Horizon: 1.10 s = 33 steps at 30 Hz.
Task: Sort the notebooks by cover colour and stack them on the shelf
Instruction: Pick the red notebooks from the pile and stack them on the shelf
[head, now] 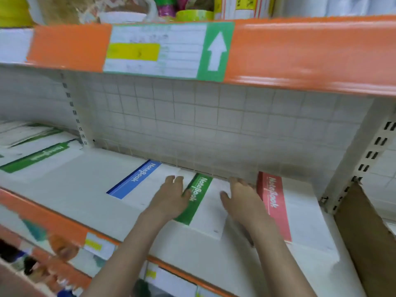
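Notebooks lie flat on the white shelf (85,189) in three colour groups near the hands. Left hand (171,197): fingers straight, palm down, resting across the seam between the blue notebook (134,181), just to its left, and the green notebook (198,199), whose green band it touches. Right hand (243,199): fingers extended and relaxed, lying flat on the white part of the green notebook, with the red notebook stack (275,207) touching or just beside its right edge. Neither hand curls round anything.

The red group shows visible thickness, so it reads as a stack. Whether blue and green are single books or thin piles cannot be told; motion blur.

Well to the left of the left hand, a separate pile of green notebooks (46,156) sits on the next bay.

Judgement: sorting appears well advanced, with blue, green and red each in its own place side by side. Both hands seem to be squaring or pushing back the green one. Possibly left: merging the green here with the green pile far left, and any books out of view.
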Each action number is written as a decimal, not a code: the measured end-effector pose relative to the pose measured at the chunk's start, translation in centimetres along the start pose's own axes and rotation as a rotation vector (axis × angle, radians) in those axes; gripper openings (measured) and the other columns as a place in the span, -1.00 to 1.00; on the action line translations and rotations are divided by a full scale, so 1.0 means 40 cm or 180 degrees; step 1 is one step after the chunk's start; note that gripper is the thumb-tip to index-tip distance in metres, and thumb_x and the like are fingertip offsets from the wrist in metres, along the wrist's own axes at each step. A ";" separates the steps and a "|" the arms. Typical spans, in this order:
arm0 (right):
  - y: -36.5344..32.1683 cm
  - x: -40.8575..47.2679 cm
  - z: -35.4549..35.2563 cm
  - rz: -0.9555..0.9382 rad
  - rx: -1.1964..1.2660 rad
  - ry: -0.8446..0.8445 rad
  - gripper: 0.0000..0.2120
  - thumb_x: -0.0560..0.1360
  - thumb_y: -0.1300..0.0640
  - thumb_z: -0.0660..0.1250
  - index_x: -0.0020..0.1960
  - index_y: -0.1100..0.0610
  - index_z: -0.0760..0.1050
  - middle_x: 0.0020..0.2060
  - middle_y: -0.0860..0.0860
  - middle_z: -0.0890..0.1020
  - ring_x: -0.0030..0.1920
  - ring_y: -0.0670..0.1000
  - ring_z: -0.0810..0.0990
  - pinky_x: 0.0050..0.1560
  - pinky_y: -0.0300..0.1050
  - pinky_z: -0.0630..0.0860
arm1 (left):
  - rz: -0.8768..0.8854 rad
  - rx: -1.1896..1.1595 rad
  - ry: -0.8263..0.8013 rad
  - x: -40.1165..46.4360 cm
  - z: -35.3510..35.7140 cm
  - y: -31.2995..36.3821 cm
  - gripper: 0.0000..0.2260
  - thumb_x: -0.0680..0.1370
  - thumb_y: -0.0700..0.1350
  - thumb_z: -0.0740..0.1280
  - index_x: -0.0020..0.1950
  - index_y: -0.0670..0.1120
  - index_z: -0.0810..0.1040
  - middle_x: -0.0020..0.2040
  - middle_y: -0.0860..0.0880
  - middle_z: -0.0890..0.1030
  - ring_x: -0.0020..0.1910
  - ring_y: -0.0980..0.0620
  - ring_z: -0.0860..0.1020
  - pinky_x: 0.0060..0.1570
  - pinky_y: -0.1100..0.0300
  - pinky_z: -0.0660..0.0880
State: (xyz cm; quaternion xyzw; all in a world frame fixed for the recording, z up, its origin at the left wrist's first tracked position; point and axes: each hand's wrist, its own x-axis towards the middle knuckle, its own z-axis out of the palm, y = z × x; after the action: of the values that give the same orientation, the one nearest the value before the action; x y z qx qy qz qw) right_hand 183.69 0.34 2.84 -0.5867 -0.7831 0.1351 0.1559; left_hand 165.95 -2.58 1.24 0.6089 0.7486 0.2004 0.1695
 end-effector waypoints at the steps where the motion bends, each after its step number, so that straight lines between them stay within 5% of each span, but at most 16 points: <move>1: -0.040 0.009 0.020 -0.0095 0.0012 -0.0061 -0.61 0.59 0.04 0.15 0.36 0.19 0.32 0.30 0.17 0.42 0.31 0.16 0.40 0.31 0.00 0.33 | -0.0047 0.0050 0.0048 -0.014 -0.026 -0.039 -0.57 0.64 0.01 0.11 0.48 -0.11 0.22 0.45 -0.14 0.26 0.38 -0.11 0.34 0.34 0.00 0.31; 9: -0.458 0.009 0.235 -0.1344 0.0415 -0.0884 -0.54 0.61 0.00 0.14 0.46 0.11 0.24 0.40 0.08 0.32 0.38 0.06 0.33 0.33 -0.09 0.30 | -0.0653 0.0581 0.0417 -0.164 -0.253 -0.401 -0.66 0.61 -0.03 0.17 0.36 -0.08 0.37 0.23 -0.13 0.43 0.21 -0.13 0.47 0.19 0.02 0.42; 20: -0.938 -0.056 0.432 -0.2112 0.0498 -0.1067 -0.67 0.57 0.06 0.16 0.31 0.10 0.37 0.19 0.11 0.47 0.17 0.13 0.50 0.14 -0.01 0.46 | -0.1386 0.1018 0.0536 -0.369 -0.487 -0.819 -0.63 0.61 0.04 0.16 0.37 -0.09 0.35 0.23 -0.12 0.43 0.12 -0.12 0.51 0.09 -0.02 0.50; 33: -1.294 -0.022 0.609 -0.2767 0.0553 -0.1142 -0.63 0.59 0.07 0.18 0.38 0.07 0.34 0.31 0.03 0.43 0.21 0.03 0.48 0.17 -0.01 0.45 | -0.1861 0.0646 0.0815 -0.433 -0.623 -1.153 -0.63 0.61 0.00 0.18 0.40 -0.06 0.33 0.28 -0.12 0.43 0.21 -0.13 0.47 0.14 0.00 0.45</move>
State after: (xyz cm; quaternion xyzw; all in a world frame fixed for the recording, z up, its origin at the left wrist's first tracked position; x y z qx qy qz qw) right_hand 128.74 -15.44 0.87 -0.1570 -0.9563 0.2215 0.1087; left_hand 118.12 -30.08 -0.45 0.3520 0.9230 0.1425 0.0629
